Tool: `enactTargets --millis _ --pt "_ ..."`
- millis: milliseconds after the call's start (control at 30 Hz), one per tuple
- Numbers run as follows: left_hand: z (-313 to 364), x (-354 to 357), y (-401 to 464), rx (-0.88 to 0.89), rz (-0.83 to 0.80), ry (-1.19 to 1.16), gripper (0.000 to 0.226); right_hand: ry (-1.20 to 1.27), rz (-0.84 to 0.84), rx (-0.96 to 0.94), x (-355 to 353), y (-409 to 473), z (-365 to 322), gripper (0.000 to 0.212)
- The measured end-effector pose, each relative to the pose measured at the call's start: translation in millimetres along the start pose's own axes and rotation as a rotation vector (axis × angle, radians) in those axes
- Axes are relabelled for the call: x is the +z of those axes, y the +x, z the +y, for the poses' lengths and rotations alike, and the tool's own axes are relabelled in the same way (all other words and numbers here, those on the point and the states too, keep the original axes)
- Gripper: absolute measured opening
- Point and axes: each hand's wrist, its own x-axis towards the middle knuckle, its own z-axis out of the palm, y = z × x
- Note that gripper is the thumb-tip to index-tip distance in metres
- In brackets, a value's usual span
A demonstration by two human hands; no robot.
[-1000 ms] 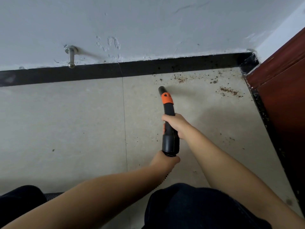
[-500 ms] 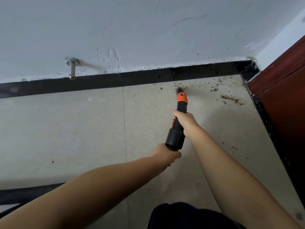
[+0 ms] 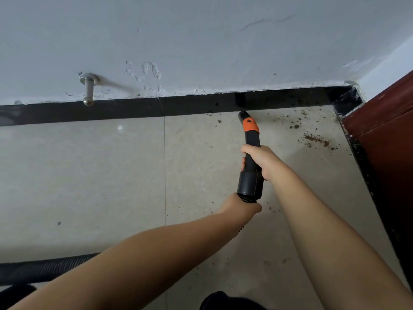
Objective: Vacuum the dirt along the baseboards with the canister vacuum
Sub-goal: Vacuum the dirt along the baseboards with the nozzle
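Note:
A black vacuum nozzle (image 3: 250,148) with an orange band points at the black baseboard (image 3: 201,107), its tip on the floor right at the baseboard's foot. My right hand (image 3: 260,161) grips the nozzle at mid-length. My left hand (image 3: 242,205) holds the ribbed hose end just below the nozzle's cuff, fingers hidden under it. Brown dirt (image 3: 317,139) lies scattered to the right of the tip, with smaller crumbs (image 3: 295,126) near the corner.
The black ribbed hose (image 3: 44,268) runs along the floor at lower left. A metal door stop (image 3: 88,90) sticks out of the white wall at left. A dark red door frame (image 3: 384,135) closes the corner on the right. Beige floor tiles (image 3: 89,175) stretch to the left.
The nozzle has moved forward and right, from mid-floor to the baseboard. The dirt patch that lay by the baseboard near the tip is gone.

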Motion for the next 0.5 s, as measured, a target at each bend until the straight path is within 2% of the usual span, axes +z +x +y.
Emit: enactTargets --millis 267,367,500 --pt "-27.5 -17.6 -11.4 -0.012 0.134 -0.174 0.015 -0.169 -0.179 -0.015 55.9 -6.3 7.3 0.010" --pt "-24.9 -27.5 -8.7 -0.016 0.154 -0.144 0.014 -0.142 -0.150 -0.038 61.9 -2.9 5.5 0.010" --pt "-10.9 -35.5 -4.0 -0.013 0.060 -0.059 0.016 -0.025 -0.039 -0.037 45.7 1.6 3.4 0.011"
